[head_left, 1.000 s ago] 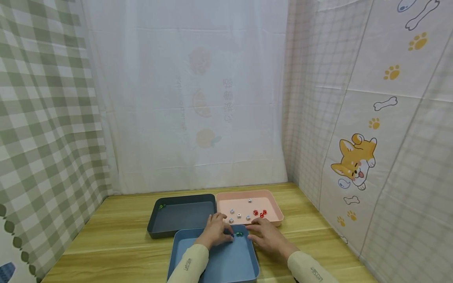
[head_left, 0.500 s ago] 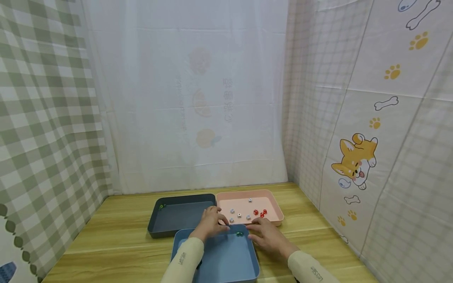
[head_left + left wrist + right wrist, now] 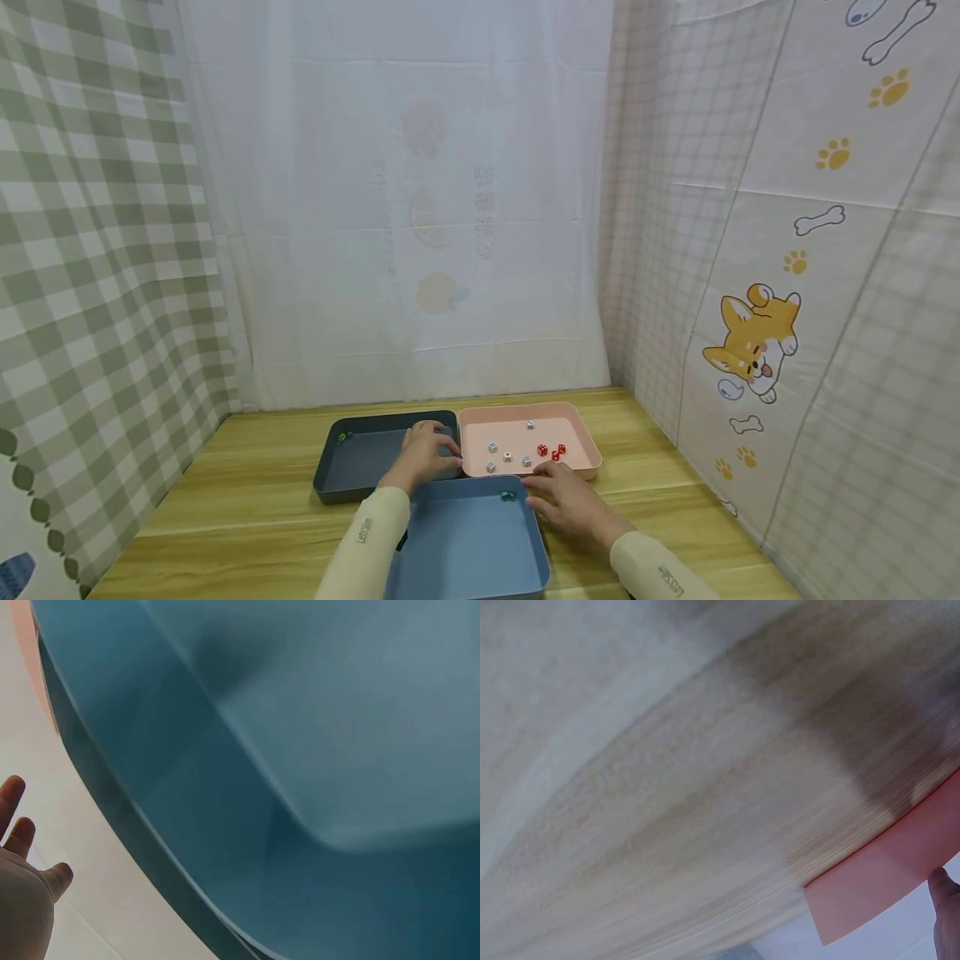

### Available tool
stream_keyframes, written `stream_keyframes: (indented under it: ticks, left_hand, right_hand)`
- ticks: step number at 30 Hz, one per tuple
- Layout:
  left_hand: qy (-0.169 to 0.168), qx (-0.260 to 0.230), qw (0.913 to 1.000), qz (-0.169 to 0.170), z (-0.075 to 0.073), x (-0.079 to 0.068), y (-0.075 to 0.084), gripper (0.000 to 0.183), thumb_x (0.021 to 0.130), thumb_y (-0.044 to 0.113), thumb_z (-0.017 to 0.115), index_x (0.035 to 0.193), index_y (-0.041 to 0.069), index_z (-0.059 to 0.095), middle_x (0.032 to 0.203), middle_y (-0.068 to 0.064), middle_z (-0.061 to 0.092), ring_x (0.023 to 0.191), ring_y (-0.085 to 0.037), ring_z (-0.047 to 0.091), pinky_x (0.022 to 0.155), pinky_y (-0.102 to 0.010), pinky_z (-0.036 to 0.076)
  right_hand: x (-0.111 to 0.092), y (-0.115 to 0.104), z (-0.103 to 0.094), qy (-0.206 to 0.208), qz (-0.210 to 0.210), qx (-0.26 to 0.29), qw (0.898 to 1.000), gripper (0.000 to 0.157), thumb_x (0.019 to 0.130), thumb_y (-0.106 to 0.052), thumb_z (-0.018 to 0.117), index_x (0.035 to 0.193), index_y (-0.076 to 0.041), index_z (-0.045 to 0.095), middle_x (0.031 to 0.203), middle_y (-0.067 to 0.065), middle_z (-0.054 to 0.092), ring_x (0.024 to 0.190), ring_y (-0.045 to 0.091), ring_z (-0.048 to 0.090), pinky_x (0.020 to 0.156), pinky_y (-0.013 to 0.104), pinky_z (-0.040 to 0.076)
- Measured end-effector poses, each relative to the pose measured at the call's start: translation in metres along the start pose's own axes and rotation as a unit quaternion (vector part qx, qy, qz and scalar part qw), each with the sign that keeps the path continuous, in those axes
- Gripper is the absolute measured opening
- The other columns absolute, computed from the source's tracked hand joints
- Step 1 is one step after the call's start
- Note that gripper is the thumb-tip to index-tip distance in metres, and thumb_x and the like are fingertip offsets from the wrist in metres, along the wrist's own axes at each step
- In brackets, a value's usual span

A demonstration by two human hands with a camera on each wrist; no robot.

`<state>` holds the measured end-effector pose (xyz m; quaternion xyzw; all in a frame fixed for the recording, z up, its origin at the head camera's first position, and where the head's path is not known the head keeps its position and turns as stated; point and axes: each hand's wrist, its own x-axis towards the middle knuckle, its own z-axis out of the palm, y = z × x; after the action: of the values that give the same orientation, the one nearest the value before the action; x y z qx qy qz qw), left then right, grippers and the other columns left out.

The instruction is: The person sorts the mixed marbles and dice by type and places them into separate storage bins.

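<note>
My left hand (image 3: 422, 457) is over the right part of the dark grey tray (image 3: 325, 475), thumb and index finger close together at its right rim. A small dark thing, probably a die, shows faintly between those fingertips. In the left wrist view, part of the left hand (image 3: 26, 862) appears beside the blue tray (image 3: 202, 787). A green pair of dice (image 3: 507, 496) lies in the far right corner of the blue tray (image 3: 480, 550). My right hand (image 3: 570, 500) rests by that corner with relaxed fingers, fingertips right at the pink tray's near rim.
The pink tray (image 3: 498, 417) stands at the back right, holding several white dice (image 3: 527, 461) and red dice (image 3: 542, 450). Green pieces (image 3: 343, 437) lie in the dark tray's far left corner. Wooden tabletop (image 3: 225, 533) surrounds the trays; curtains hang behind and on both sides.
My left hand has moved from inside the blue tray, left and away from me, over the dark grey tray, fingers still pinched. The right hand stays where it was.
</note>
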<state>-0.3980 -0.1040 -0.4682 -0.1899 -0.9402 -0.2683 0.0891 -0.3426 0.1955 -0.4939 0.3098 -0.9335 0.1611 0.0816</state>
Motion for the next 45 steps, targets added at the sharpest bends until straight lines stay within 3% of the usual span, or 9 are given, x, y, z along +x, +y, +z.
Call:
stream_keyframes:
  ticks: [14, 25, 33, 38, 45]
  left_hand:
    - [0.030, 0.002, 0.9962, -0.082, -0.037, -0.005, -0.049, 0.010, 0.086, 0.027, 0.078, 0.092, 0.018, 0.076, 0.141, -0.024, 0.048, 0.135, -0.049, 0.033, 0.111, -0.068, 0.014]
    - [0.058, 0.007, 0.9874, -0.147, -0.046, -0.022, -0.078, 0.018, 0.090, 0.027, 0.074, 0.100, 0.011, 0.076, 0.141, -0.031, 0.044, 0.132, -0.054, 0.031, 0.107, -0.072, 0.016]
    - [0.068, 0.031, 0.9812, -0.178, -0.044, -0.030, -0.083, 0.024, 0.093, 0.027, 0.071, 0.107, 0.008, 0.075, 0.136, -0.032, 0.047, 0.127, -0.055, 0.035, 0.101, -0.076, 0.020]
    - [0.084, 0.021, 0.9790, -0.185, -0.044, -0.028, -0.079, 0.030, 0.098, 0.023, 0.063, 0.121, 0.004, 0.069, 0.136, -0.032, 0.046, 0.127, -0.054, 0.037, 0.100, -0.074, 0.023]
    - [0.091, 0.016, 0.9791, -0.181, -0.045, -0.022, -0.069, 0.031, 0.098, 0.021, 0.063, 0.122, 0.003, 0.068, 0.136, -0.031, 0.048, 0.127, -0.053, 0.037, 0.103, -0.071, 0.023]
  right_hand:
    - [-0.001, -0.001, -0.001, -0.008, 0.007, -0.007, 1.000, 0.041, 0.100, -0.040, 0.057, 0.129, -0.013, 0.068, 0.128, 0.010, 0.055, 0.117, 0.028, 0.052, 0.099, 0.050, 0.044]
    - [-0.001, -0.001, -0.002, -0.013, 0.018, -0.005, 1.000, 0.041, 0.100, -0.039, 0.058, 0.130, -0.013, 0.067, 0.129, 0.010, 0.055, 0.119, 0.028, 0.051, 0.101, 0.050, 0.043]
    - [-0.001, -0.001, -0.001, -0.008, 0.005, -0.015, 1.000, 0.041, 0.100, -0.038, 0.058, 0.130, -0.012, 0.067, 0.127, 0.009, 0.056, 0.116, 0.027, 0.052, 0.099, 0.049, 0.044]
    - [-0.001, -0.001, -0.001, -0.007, 0.006, -0.016, 1.000, 0.041, 0.100, -0.038, 0.058, 0.130, -0.012, 0.067, 0.126, 0.009, 0.056, 0.116, 0.026, 0.052, 0.099, 0.047, 0.044]
    - [0.000, 0.001, 0.002, -0.001, 0.000, -0.027, 1.000, 0.041, 0.100, -0.039, 0.058, 0.129, -0.012, 0.068, 0.125, 0.009, 0.057, 0.115, 0.027, 0.053, 0.099, 0.047, 0.045]
